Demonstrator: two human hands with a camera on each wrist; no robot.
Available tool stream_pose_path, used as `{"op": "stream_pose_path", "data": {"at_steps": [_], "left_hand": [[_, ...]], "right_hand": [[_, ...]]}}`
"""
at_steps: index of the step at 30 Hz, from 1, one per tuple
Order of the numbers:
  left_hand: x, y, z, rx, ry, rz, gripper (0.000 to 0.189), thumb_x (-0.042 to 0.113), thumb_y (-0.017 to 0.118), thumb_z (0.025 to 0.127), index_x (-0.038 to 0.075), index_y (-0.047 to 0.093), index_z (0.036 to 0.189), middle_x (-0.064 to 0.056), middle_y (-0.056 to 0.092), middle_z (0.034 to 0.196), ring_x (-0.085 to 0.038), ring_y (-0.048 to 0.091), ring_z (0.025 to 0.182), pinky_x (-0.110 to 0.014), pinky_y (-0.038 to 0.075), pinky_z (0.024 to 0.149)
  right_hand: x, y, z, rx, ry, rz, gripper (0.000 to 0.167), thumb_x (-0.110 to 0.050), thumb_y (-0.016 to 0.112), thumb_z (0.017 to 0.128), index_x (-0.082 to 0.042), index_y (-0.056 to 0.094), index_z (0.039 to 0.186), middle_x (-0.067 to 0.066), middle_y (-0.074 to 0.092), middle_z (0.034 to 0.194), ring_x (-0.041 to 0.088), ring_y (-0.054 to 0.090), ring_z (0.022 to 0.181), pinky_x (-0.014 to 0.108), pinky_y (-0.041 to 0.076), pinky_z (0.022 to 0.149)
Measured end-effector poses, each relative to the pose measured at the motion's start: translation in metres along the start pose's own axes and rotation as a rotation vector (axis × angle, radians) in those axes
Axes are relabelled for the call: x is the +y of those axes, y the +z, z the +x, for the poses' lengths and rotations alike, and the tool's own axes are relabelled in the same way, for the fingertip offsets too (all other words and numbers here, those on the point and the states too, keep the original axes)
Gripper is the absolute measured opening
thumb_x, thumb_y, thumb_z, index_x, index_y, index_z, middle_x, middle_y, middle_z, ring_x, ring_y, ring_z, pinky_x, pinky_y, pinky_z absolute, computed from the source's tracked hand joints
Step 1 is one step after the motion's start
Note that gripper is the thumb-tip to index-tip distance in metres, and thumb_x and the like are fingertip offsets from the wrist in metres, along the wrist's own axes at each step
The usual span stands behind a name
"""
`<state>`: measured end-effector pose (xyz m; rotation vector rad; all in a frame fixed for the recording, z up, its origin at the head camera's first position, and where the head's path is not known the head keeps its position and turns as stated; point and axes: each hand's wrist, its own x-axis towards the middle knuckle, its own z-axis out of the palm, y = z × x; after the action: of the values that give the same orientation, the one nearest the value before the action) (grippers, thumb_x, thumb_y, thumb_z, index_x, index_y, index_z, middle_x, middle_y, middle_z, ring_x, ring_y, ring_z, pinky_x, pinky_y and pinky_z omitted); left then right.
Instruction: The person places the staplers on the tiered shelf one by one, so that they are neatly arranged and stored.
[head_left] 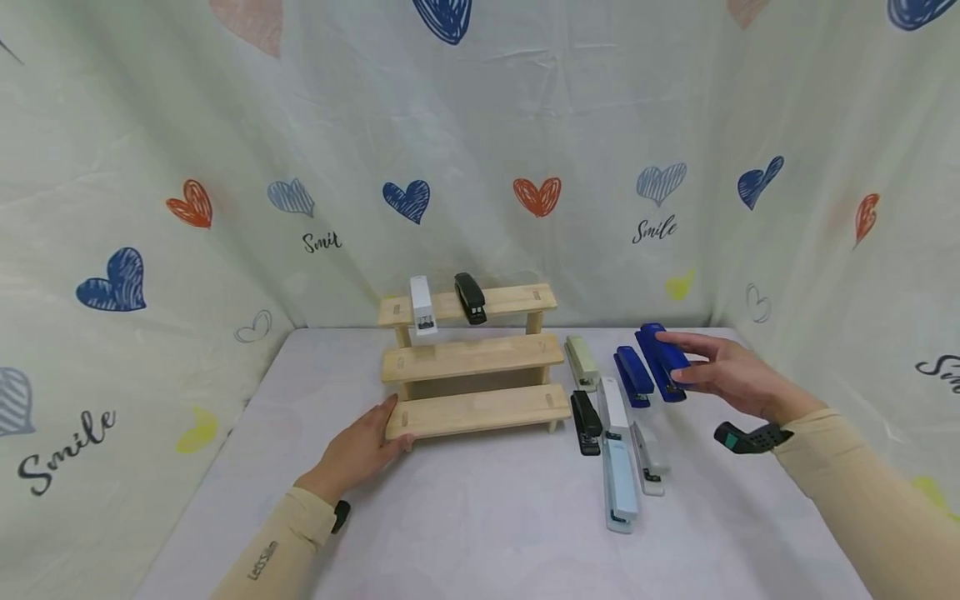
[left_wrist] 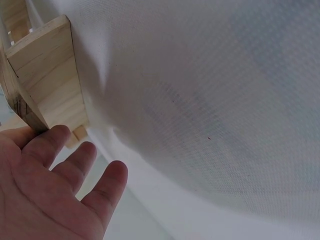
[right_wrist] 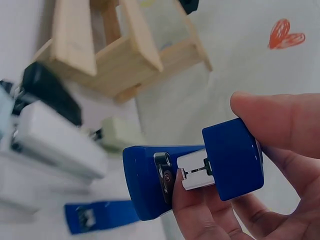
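My right hand (head_left: pixel 720 371) pinches a dark blue stapler (right_wrist: pixel 235 160) between thumb and fingers, raised at the right; its jaws are parted in the right wrist view. A smaller blue stapler (head_left: pixel 633 375) lies just left of it. My left hand (head_left: pixel 356 446) holds the left end of the lowest step of a three-step wooden stand (head_left: pixel 480 410), thumb at the front edge; in the left wrist view, the other fingers (left_wrist: pixel 107 182) spread out below the board. On the top step sit a white stapler (head_left: pixel 422 304) and a black stapler (head_left: pixel 470 297).
Right of the stand lie a pale green stapler (head_left: pixel 581 362), a black stapler (head_left: pixel 587 422), a white stapler (head_left: pixel 612 404), a light blue stapler (head_left: pixel 620 483) and a grey-white stapler (head_left: pixel 649 458). A printed curtain (head_left: pixel 480 108) surrounds the white table (head_left: pixel 480 517).
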<state>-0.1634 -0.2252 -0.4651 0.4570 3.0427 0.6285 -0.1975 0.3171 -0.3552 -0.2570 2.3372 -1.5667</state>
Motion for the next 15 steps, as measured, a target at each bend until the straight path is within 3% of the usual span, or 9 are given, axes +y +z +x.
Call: {"op": "stream_pose_path", "data": {"at_steps": [8, 15], "left_hand": [[0.002, -0.001, 0.0, 0.002, 0.007, -0.004, 0.08, 0.047, 0.059, 0.099, -0.007, 0.032, 0.151, -0.032, 0.046, 0.143, -0.046, 0.044, 0.132, -0.057, 0.041, 0.102], [0.003, -0.003, -0.002, 0.0, 0.003, -0.005, 0.081, 0.048, 0.06, 0.098, -0.007, 0.033, 0.151, -0.032, 0.046, 0.143, -0.047, 0.044, 0.132, -0.057, 0.041, 0.102]], "right_hand": [[-0.057, 0.009, 0.038, -0.029, -0.038, 0.052, 0.067, -0.003, 0.063, 0.096, -0.006, 0.033, 0.156, 0.021, 0.02, 0.161, 0.046, 0.036, 0.137, 0.059, 0.032, 0.108], [-0.097, 0.028, 0.077, -0.079, -0.036, 0.152, 0.067, 0.001, 0.06, 0.097, -0.011, 0.033, 0.157, 0.017, 0.014, 0.164, 0.042, 0.029, 0.143, 0.059, 0.028, 0.111]]}}
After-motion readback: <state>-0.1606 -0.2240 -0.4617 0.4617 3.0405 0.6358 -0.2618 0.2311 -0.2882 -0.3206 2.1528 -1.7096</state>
